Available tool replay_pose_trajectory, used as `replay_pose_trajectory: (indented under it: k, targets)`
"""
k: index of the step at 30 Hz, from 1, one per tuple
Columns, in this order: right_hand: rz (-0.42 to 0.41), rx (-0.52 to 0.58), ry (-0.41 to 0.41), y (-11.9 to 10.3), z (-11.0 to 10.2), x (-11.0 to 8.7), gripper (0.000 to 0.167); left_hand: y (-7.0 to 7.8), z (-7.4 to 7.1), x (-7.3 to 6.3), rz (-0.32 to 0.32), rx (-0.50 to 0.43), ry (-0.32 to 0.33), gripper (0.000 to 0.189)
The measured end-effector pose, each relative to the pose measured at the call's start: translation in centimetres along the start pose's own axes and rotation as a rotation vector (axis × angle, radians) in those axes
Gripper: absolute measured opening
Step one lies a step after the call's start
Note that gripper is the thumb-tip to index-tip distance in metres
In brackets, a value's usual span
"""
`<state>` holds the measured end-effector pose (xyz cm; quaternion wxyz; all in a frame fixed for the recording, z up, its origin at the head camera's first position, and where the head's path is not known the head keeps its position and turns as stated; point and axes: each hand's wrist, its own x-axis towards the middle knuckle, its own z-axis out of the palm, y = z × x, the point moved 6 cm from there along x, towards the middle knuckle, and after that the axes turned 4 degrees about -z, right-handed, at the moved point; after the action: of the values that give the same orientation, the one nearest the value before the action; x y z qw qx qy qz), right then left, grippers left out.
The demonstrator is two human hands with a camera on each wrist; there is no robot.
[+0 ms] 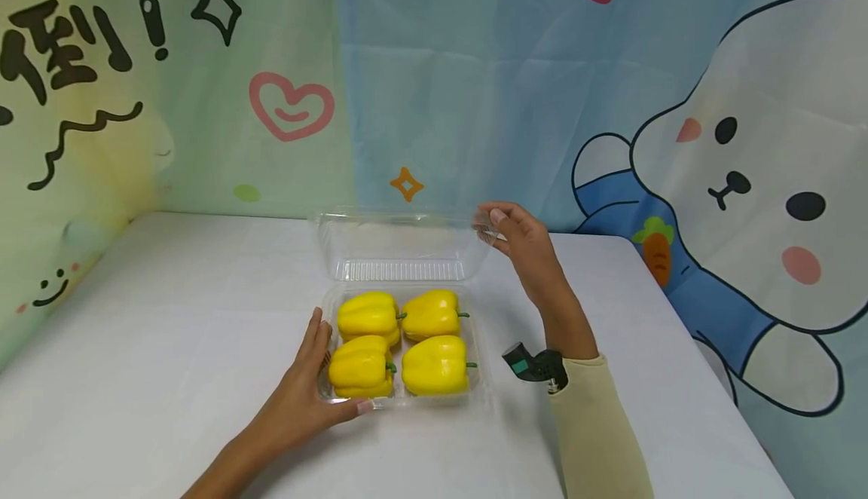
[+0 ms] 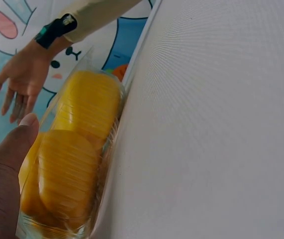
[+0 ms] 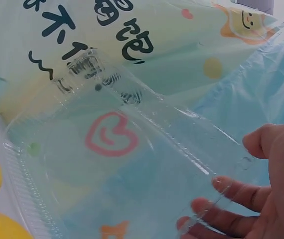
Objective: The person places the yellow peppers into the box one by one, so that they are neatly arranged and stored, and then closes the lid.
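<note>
A clear plastic clamshell box (image 1: 480,371) lies on the table with its lid (image 1: 407,267) raised at the back. Inside are several yellow bell peppers (image 1: 434,367) with green stems, in two rows. My left hand (image 1: 305,390) rests against the box's near left corner, fingers straight along the left side and thumb stretched along the front edge. In the left wrist view, that thumb (image 2: 15,149) lies beside the peppers. At the lid's right corner, my right hand (image 1: 525,246) pinches the clear edge between thumb and fingers. The right wrist view shows the transparent lid (image 3: 132,164) tilted up.
A white table (image 1: 169,318) spreads around the box. Behind it hangs a printed cloth (image 1: 434,92) with hearts and a big white cartoon rabbit (image 1: 759,182) at right. A black strap with a small camera (image 1: 539,367) sits on my right wrist, over a beige sleeve (image 1: 603,431).
</note>
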<state>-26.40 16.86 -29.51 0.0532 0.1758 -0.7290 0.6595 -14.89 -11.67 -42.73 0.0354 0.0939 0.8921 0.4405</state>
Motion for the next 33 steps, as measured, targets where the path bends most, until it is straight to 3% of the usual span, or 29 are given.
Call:
replay_pose_trajectory:
  k: [5, 13, 26, 33]
  targets:
    - [0.053, 0.001, -0.065, 0.0, 0.1, -0.1, 0.046, 0.0, 0.0, 0.0, 0.001, 0.002, -0.002, 0.129]
    - [0.058, -0.032, -0.159, -0.3, 0.5, -0.4, 0.048, 0.4, -0.1, -0.2, 0.000, 0.012, -0.004, 0.127]
    - [0.013, -0.035, -0.189, -0.7, 0.8, -1.0, 0.043, 0.1, -0.1, -0.1, 0.015, 0.003, 0.002, 0.127]
    - [-0.010, -0.100, -0.179, 0.1, 0.1, -1.9, 0.042, 0.2, -0.1, -0.2, 0.032, -0.013, 0.002, 0.125]
